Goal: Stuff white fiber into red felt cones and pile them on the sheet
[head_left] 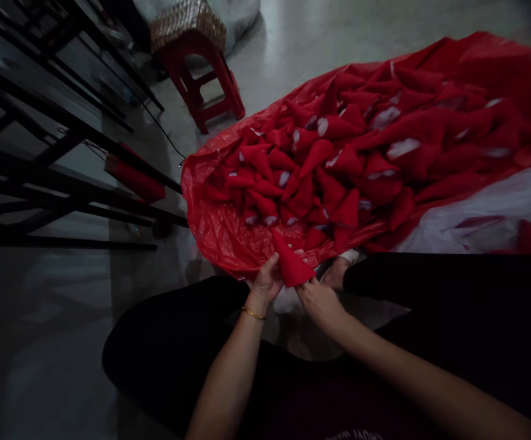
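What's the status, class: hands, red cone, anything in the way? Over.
Left hand holding red cone; right hand at its wide end, partly hidden. Tip points up-left in view. Heaped cones just beyond; nothing seen blocking either hand.

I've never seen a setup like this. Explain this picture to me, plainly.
There is no machine here: one camera, worn on a person's head, looks forward and down at their own bare hands. The left hand, with a gold-coloured bracelet at the wrist, holds a red cone; the right hand has its fingers at the cone's wide end. Beyond them, a pile of similar red pieces, many showing white, lies on red plastic. Further off stands a red stool.
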The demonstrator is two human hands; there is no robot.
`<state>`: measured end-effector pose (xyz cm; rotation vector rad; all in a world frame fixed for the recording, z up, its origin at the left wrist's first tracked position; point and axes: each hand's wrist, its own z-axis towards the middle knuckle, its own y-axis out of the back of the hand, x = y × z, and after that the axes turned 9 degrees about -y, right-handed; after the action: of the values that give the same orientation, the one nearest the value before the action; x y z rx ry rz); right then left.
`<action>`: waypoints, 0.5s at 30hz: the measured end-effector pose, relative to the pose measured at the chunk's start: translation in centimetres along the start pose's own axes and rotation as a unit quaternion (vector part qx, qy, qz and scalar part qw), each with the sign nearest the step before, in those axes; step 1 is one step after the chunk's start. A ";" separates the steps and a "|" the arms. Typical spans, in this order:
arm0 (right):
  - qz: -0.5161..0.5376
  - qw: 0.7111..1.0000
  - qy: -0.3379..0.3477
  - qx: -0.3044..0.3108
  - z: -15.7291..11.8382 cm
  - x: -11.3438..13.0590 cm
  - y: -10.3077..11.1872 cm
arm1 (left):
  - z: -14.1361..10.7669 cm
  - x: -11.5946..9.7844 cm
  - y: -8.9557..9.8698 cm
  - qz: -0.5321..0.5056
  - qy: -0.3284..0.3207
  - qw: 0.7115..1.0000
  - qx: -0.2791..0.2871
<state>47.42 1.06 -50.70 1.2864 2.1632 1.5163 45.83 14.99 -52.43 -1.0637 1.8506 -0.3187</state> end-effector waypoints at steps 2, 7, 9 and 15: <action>-0.006 1.000 0.001 0.000 -0.4 0.0 0.4 | 0.0 0.1 -0.3 0.028 -0.003 1.000 0.000; 0.136 0.985 0.020 -0.108 -2.3 -1.6 2.1 | -0.2 0.1 -0.9 0.034 -0.044 0.998 -0.036; 0.219 0.954 -0.026 -0.202 -1.9 -2.9 2.4 | -0.1 0.3 -1.3 0.016 -0.041 0.998 -0.037; 0.470 0.878 -0.085 -0.017 2.3 -4.1 1.0 | -0.1 1.6 -2.5 -0.017 -0.032 0.999 -0.015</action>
<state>51.76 -0.35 -52.09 2.5503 1.3971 1.5747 46.83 12.24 -51.85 -1.1151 1.7878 -0.2741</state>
